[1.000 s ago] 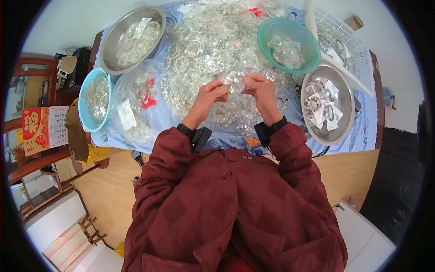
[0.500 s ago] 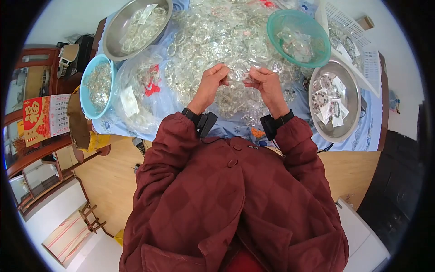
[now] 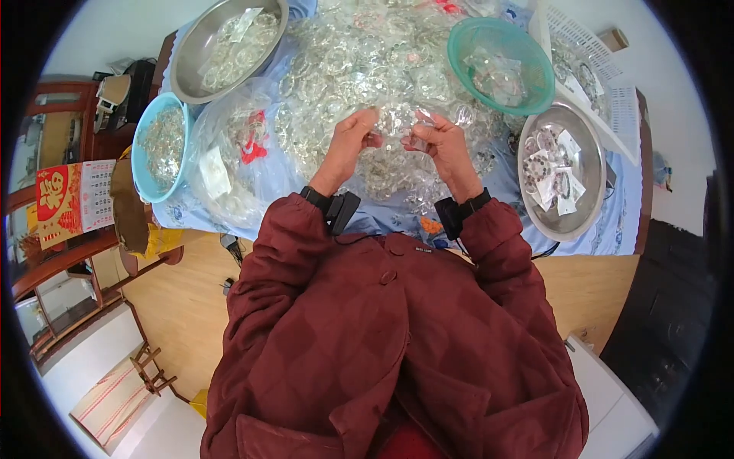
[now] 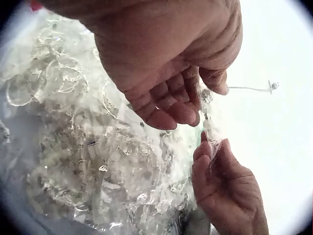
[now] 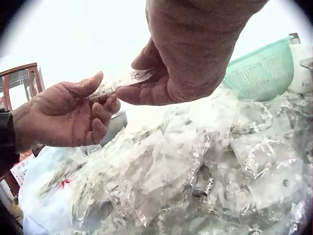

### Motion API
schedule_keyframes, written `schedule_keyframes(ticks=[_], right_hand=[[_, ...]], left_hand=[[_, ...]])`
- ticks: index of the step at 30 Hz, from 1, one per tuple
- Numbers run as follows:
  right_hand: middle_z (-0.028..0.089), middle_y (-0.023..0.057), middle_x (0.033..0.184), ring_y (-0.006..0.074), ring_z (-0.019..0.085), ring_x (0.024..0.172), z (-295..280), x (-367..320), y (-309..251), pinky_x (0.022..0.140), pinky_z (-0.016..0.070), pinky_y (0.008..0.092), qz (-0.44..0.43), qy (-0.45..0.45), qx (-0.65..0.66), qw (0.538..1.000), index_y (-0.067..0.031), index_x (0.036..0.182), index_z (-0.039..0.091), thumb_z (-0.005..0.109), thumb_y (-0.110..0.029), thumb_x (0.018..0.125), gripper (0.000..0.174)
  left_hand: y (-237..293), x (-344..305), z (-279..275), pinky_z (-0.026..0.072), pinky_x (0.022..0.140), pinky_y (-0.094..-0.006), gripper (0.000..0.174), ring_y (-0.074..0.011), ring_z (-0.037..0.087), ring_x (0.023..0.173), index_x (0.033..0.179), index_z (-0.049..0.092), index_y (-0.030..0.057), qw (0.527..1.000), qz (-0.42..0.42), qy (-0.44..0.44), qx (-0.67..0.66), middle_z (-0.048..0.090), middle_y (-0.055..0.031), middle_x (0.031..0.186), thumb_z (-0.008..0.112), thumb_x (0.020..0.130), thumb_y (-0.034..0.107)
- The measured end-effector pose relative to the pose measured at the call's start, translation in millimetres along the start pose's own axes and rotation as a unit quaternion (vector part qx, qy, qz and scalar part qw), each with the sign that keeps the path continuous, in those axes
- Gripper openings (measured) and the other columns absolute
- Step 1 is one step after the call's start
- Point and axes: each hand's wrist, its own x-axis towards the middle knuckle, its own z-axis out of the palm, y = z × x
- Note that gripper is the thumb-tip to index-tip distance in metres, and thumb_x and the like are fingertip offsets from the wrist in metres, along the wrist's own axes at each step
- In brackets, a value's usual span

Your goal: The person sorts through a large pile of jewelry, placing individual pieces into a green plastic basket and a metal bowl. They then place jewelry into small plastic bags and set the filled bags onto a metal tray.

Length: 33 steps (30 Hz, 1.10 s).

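Between my two hands, just above the heap, is a small clear plastic bag (image 3: 396, 122) with silvery beaded jewellery in it. My left hand (image 3: 350, 145) pinches one side of it between thumb and fingers. At the opposite side, my right hand (image 3: 445, 149) grips the bag, thumb on top in the right wrist view. In that view the jewellery shows as a thin strip inside the bag (image 5: 110, 86). Below both hands spreads a big heap of bagged bracelets (image 3: 336, 76), mostly clear and silvery.
Left of the heap stand a steel basin (image 3: 183, 76), a light blue basin (image 3: 139, 172) and a large clear bag (image 3: 205, 138) with red ties. To the right are a green plastic basket (image 3: 456, 57), an oval steel basin (image 3: 562, 226) of bagged bracelets and a white basket (image 3: 628, 126).
Both hands keep hold of the bag throughout. Its surface has been turned and spread between them, and the right fingers have shifted on its edge. The head view has moved slightly.
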Motion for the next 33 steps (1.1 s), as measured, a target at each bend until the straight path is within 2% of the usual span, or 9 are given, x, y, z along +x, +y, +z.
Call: schedule_keyframes(ticks=[4,11,14,16,18,21,25,30,33], right_hand=[[0.063,0.0083,0.078,0.0162,0.062,0.066,-13,5,8,0.062,0.0529,0.0301,-0.022,-0.024,-0.012,0.999,0.0044,0.107,0.055,0.060,-0.005,0.076,0.032],[0.062,0.0069,0.075,0.0144,0.060,0.064,-3,-7,-7,0.060,0.0509,0.0271,0.036,-0.020,-0.005,0.999,0.0022,0.098,0.060,0.061,-0.007,0.076,0.024],[0.061,0.0061,0.076,0.0141,0.060,0.064,-15,-3,-4,0.060,0.0502,0.0259,0.019,-0.059,-0.075,0.995,0.0021,0.093,0.061,0.062,-0.009,0.077,0.019],[0.062,0.0056,0.076,0.0134,0.060,0.063,-9,-5,-4,0.060,0.0495,0.0248,-0.003,-0.034,-0.066,0.997,0.0028,0.087,0.062,0.062,-0.010,0.078,0.016],[0.062,0.0065,0.078,0.0138,0.061,0.065,-6,-3,-3,0.060,0.0498,0.0246,0.009,-0.002,-0.060,0.998,0.0036,0.086,0.062,0.062,-0.009,0.078,0.015],[0.061,0.0060,0.081,0.0154,0.060,0.067,-9,10,9,0.066,0.0521,0.0291,0.034,-0.007,-0.078,0.996,0.0024,0.091,0.060,0.059,-0.006,0.080,0.014],[0.062,0.0061,0.082,0.0155,0.060,0.068,3,11,-9,0.067,0.0517,0.0297,0.008,0.006,-0.004,1.000,0.0009,0.093,0.059,0.058,-0.006,0.080,0.014],[0.062,0.0086,0.085,0.0195,0.063,0.073,11,11,-2,0.068,0.0527,0.0305,0.022,-0.033,-0.013,0.999,0.0021,0.095,0.058,0.057,-0.005,0.081,0.015],[0.062,0.0090,0.088,0.0209,0.063,0.076,21,18,-3,0.069,0.0527,0.0310,0.031,-0.073,-0.060,0.995,0.0024,0.097,0.057,0.057,-0.005,0.081,0.017]], left_hand=[[-12,10,-10,0.0448,0.066,-0.0240,0.017,-0.0089,0.053,0.070,0.097,0.058,0.0030,0.993,-0.011,-0.055,0.100,0.056,0.0003,0.081,0.053,0.086,0.016],[-9,1,-4,0.0434,0.066,-0.0239,0.014,-0.0095,0.051,0.069,0.090,0.058,0.0037,0.997,-0.022,-0.028,0.074,0.055,0.0009,0.079,0.053,0.086,0.015],[-14,5,-6,0.0424,0.066,-0.0235,0.015,-0.0094,0.050,0.069,0.090,0.058,0.0040,0.995,-0.008,-0.059,0.076,0.054,0.0009,0.078,0.052,0.086,0.017],[-18,7,-9,0.0414,0.061,-0.0237,0.013,-0.0087,0.051,0.064,0.082,0.057,0.0061,0.993,0.016,-0.072,0.092,0.054,0.0005,0.072,0.054,0.084,0.018],[-4,1,-1,0.0412,0.059,-0.0240,0.016,-0.0091,0.050,0.061,0.083,0.057,0.0054,0.992,0.000,-0.043,0.121,0.055,-0.0003,0.070,0.053,0.086,0.021],[-5,2,-10,0.0419,0.059,-0.0240,0.021,-0.0090,0.051,0.060,0.089,0.058,0.0046,0.999,-0.009,-0.001,0.042,0.056,-0.0010,0.069,0.052,0.087,0.024],[6,1,-9,0.0427,0.064,-0.0237,0.022,-0.0094,0.052,0.065,0.092,0.058,0.0050,1.000,0.015,0.019,0.010,0.056,-0.0004,0.072,0.051,0.088,0.025],[-2,-7,-3,0.0428,0.064,-0.0233,0.017,-0.0077,0.051,0.066,0.092,0.059,0.0049,1.000,0.014,0.016,0.003,0.058,0.0006,0.076,0.054,0.085,0.020],[4,7,-11,0.0420,0.062,-0.0221,0.015,-0.0055,0.050,0.065,0.090,0.060,0.0054,0.996,0.063,0.031,0.050,0.059,0.0022,0.077,0.056,0.083,0.018]])
